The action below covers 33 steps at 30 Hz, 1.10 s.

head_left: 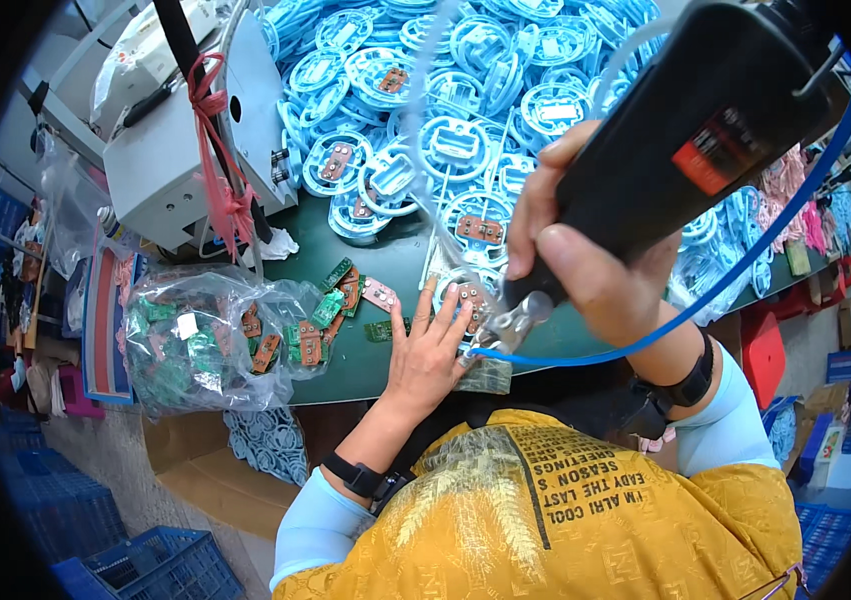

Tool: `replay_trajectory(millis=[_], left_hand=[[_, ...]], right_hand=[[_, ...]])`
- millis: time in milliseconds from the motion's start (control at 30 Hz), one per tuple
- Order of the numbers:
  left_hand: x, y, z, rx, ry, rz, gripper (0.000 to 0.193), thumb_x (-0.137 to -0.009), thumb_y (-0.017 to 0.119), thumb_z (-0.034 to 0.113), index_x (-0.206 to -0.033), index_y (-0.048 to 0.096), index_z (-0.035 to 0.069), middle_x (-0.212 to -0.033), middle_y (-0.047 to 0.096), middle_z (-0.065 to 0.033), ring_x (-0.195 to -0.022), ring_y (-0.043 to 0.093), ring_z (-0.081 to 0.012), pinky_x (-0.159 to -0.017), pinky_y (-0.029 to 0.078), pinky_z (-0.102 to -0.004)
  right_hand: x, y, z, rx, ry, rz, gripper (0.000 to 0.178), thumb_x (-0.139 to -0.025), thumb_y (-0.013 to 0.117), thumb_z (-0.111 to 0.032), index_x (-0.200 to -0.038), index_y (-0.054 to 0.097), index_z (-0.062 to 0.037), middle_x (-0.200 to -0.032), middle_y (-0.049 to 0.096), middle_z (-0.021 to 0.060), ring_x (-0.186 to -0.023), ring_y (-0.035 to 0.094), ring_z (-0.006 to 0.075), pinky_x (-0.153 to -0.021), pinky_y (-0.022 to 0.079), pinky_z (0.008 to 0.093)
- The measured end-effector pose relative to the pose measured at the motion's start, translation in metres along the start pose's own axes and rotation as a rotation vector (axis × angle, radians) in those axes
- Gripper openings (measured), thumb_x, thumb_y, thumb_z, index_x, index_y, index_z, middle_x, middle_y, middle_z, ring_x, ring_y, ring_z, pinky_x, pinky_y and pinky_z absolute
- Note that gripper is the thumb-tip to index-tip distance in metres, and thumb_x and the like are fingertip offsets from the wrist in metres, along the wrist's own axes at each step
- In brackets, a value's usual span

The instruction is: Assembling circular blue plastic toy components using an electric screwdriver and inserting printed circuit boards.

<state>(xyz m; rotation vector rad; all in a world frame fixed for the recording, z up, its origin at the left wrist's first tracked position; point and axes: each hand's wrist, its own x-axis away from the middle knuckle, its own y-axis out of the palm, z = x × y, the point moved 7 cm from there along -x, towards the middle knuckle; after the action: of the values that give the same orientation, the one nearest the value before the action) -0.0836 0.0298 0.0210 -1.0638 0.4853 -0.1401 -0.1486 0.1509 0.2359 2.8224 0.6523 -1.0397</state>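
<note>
My right hand (585, 250) grips a black powered screwdriver (685, 130) with a red label, its metal tip (505, 325) pointing down at a blue round plastic part (465, 295) on the green table (345, 370). A blue cable (745, 260) runs from the tool's tip end up to the right. My left hand (427, 350) lies flat with fingers spread, pressing on that part and its small brown circuit board. Loose green and brown circuit boards (345, 295) lie just left of my left hand.
A big heap of blue round plastic parts (465, 90) covers the far table. A clear bag of circuit boards (205, 345) sits at the left edge. A grey machine (185, 150) with a red ribbon stands far left. Blue crates (135, 565) are on the floor.
</note>
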Motion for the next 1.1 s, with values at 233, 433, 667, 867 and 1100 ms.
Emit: replay_trajectory(millis=[233, 433, 667, 867, 1100], left_hand=[[-0.001, 0.001, 0.001, 0.016, -0.009, 0.027, 0.061, -0.076, 0.081, 0.037, -0.126, 0.062, 0.008, -0.142, 0.053, -0.0081, -0.142, 0.037, -0.0364, -0.112, 0.019, -0.0670], [-0.006, -0.003, 0.004, 0.082, 0.018, 0.031, 0.058, -0.075, 0.083, 0.032, -0.123, 0.061, 0.009, -0.141, 0.054, -0.0099, -0.141, 0.039, -0.0324, -0.115, 0.020, -0.0623], [-0.006, -0.004, 0.004, 0.031, 0.035, 0.008, 0.066, -0.077, 0.080, 0.036, -0.130, 0.059, 0.002, -0.144, 0.051, -0.0144, -0.143, 0.037, -0.0291, -0.114, 0.024, -0.0601], [-0.004, -0.002, 0.005, 0.015, 0.036, 0.013, 0.068, -0.076, 0.081, 0.035, -0.131, 0.058, 0.003, -0.144, 0.051, -0.0141, -0.143, 0.037, -0.0294, -0.114, 0.024, -0.0611], [-0.004, -0.005, 0.005, 0.029, 0.023, -0.002, 0.069, -0.074, 0.082, 0.033, -0.132, 0.057, 0.003, -0.145, 0.050, -0.0139, -0.143, 0.037, -0.0297, -0.113, 0.025, -0.0620]], right_hand=[[-0.017, -0.018, -0.019, -0.001, 0.052, 0.131, 0.046, -0.085, 0.060, -0.011, -0.127, 0.044, 0.0010, -0.082, 0.052, 0.0097, -0.063, 0.060, 0.0203, -0.056, 0.052, 0.0314], [-0.008, -0.013, -0.003, -0.015, 0.090, 0.155, 0.045, -0.083, 0.061, -0.005, -0.125, 0.045, 0.0018, -0.081, 0.054, 0.0100, -0.063, 0.061, 0.0214, -0.056, 0.052, 0.0324], [-0.006, -0.013, 0.006, -0.055, 0.112, 0.169, 0.044, -0.083, 0.061, -0.005, -0.124, 0.045, 0.0014, -0.079, 0.053, 0.0101, -0.064, 0.061, 0.0215, -0.057, 0.052, 0.0323], [-0.007, -0.014, 0.009, -0.045, 0.081, 0.159, 0.043, -0.083, 0.061, -0.005, -0.122, 0.046, 0.0008, -0.079, 0.053, 0.0103, -0.064, 0.061, 0.0215, -0.058, 0.052, 0.0324], [-0.008, -0.010, 0.013, 0.001, 0.055, 0.107, 0.043, -0.082, 0.061, -0.004, -0.122, 0.045, 0.0004, -0.078, 0.053, 0.0102, -0.063, 0.061, 0.0209, -0.058, 0.051, 0.0320]])
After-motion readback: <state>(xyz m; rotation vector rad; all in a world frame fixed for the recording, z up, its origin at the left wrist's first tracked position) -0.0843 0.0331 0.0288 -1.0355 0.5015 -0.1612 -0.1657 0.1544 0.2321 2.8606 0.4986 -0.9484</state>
